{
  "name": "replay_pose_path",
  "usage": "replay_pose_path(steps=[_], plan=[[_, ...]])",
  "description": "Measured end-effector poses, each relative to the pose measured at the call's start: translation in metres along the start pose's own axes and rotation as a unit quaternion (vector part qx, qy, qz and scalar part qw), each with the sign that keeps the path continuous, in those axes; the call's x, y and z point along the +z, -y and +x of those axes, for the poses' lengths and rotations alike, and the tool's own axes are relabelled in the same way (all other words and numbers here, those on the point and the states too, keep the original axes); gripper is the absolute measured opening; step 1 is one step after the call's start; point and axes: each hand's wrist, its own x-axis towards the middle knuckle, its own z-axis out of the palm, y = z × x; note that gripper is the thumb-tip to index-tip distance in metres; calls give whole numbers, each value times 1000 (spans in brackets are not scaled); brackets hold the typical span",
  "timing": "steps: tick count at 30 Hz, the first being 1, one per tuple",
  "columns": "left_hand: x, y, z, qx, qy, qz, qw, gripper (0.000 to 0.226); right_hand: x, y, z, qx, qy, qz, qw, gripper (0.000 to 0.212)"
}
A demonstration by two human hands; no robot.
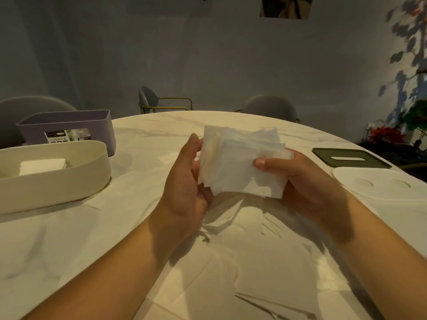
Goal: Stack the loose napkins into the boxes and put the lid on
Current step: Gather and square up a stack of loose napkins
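1. Two bare forearms enter from the bottom corners of the frame: left forearm [104, 273], right forearm [381, 250].
2. Loose napkins [231, 269] lie scattered flat on the table [138, 158] between the forearms, lower centre.
3. Left hand [184, 181]: fingers curled round the left edge of a napkin stack [240, 162], holding it.
4. Right hand [300, 179]: thumb on the front, fingers behind, pinching the stack's right edge.
5. The stack is held off the table at frame centre. It is upright-ish and its edges are ragged, not squared.
6. Cream box [57, 188] is at left centre, open, with a few folded napkins [42, 166] inside on the bottom.
7. Purple box [101, 132] is just behind the cream box, upper left, open, with a printed label on its front. Contents not visible.
8. Green lid [323, 154] with a slot lies flat at the right edge of the table.
9. White lid [381, 183] is just in front of the green one, also flat.
10. Grey chairs [269, 107] stand behind the table. A plant [413, 116] is at far right.
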Motion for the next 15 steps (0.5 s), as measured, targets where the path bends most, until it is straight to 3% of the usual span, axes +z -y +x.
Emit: replay_pose_path(steps=[3, 7, 12, 15], plan=[[-1, -1, -3, 7, 52, 25, 998, 26, 1, -2, 1, -10, -6, 19, 1000, 53], [-8, 4, -1, 59, 73, 122, 988, 58, -1, -3, 3, -48, -8, 25, 999, 50], [-7, 7, -2, 97, 38, 176, 979, 43, -5, -1, 3, -70, 32, -20, 997, 47], [-6, 6, -3, 104, 41, 185, 976, 42, -6, 0, 2, -63, 5, -88, 994, 54]])
